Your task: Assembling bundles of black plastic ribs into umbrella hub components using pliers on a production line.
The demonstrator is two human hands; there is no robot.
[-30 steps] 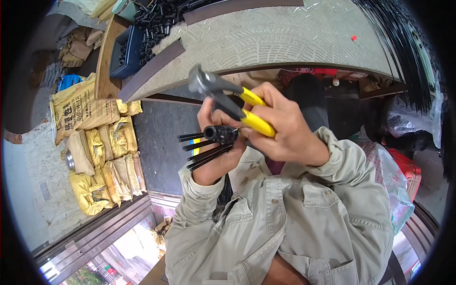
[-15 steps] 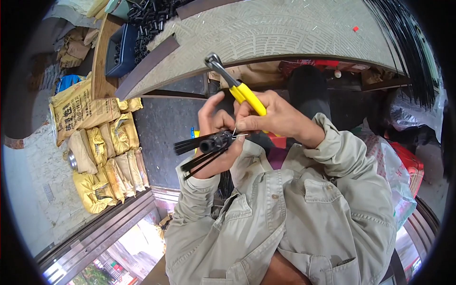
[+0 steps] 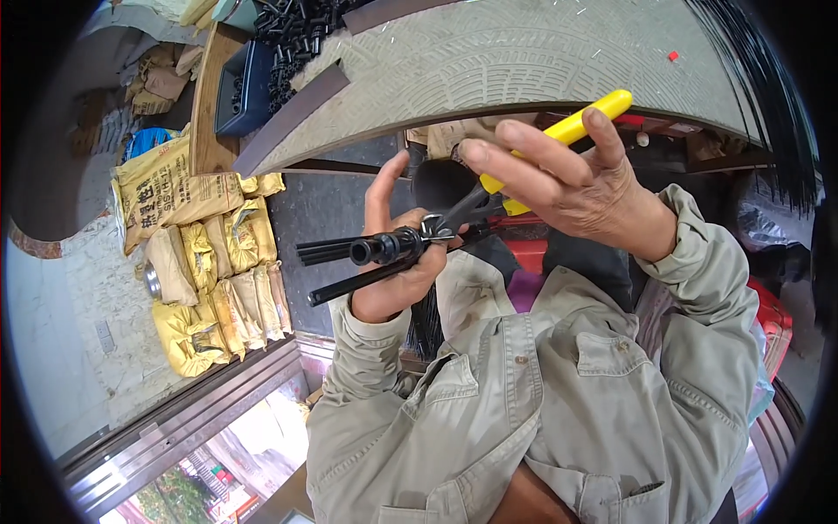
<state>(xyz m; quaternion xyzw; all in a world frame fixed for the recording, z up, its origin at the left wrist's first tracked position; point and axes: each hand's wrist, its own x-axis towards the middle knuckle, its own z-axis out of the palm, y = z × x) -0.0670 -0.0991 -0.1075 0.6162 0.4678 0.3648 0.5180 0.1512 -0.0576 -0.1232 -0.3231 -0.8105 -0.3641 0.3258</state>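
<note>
My left hand [image 3: 408,275] is closed around a black ridged tube [image 3: 381,248] and a bundle of thin black strands [image 3: 349,282], which jut out to the left. Its index finger points up, away from the bundle. The yellow-handled pliers [image 3: 602,113] are in my right hand [image 3: 580,188], whose fingers are loosely stretched across the handles. Their dark metal jaws meet the right end of the tube, beside my left fingers, where a bit of thin shiny wire shows. The exact grip of the jaws is too small to make out.
Ahead stands a patterned grey worktable [image 3: 489,65] with a curved front edge. On its left are a blue bin [image 3: 244,92] and a heap of black parts [image 3: 301,44]; long black strands [image 3: 751,79] hang at the right. Yellow and brown sacks [image 3: 214,262] lie at left.
The pliers have swung round: their jaws were pointing up and away, and now sit at the tube's end. My right hand has shifted right and its fingers have loosened and spread.
</note>
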